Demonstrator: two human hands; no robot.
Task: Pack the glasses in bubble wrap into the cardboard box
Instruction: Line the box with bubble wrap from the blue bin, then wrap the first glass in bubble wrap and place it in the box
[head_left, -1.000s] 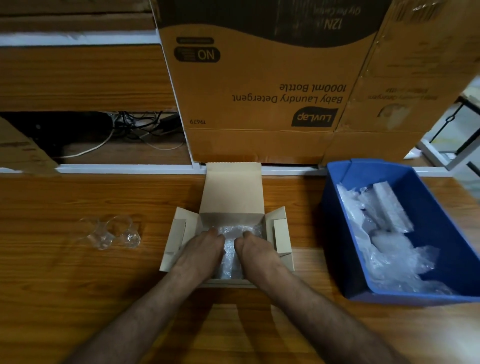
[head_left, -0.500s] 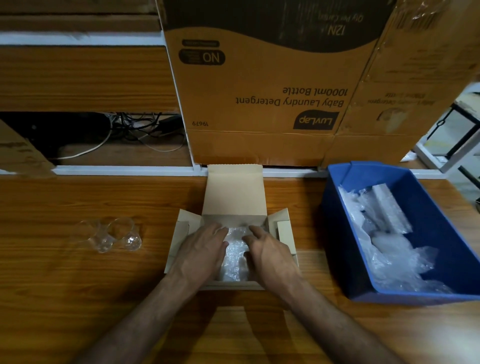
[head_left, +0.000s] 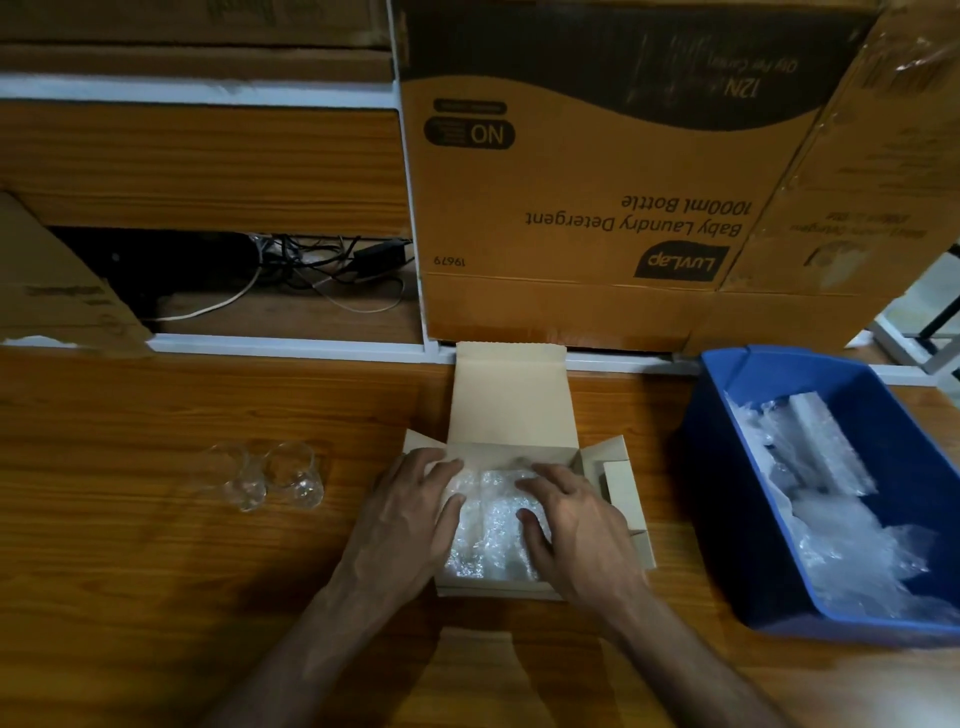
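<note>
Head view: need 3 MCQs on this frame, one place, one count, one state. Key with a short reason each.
1. Where do the bare glasses stand?
A. On the table left of the cardboard box
B. Inside the blue bin
C. On the big detergent carton

2. How many unwrapped glasses are on the table?
A. One
B. Two
C. Four

3. What is the state of the small cardboard box?
A. Taped shut
B. Lid open, bubble wrap inside
C. Lid open, nothing inside

Key:
1 A: they stand on the wood to the left of the box.
2 B: two clear glasses stand side by side.
3 B: the lid flap stands up, while the left hand and right hand press on the wrap.
</note>
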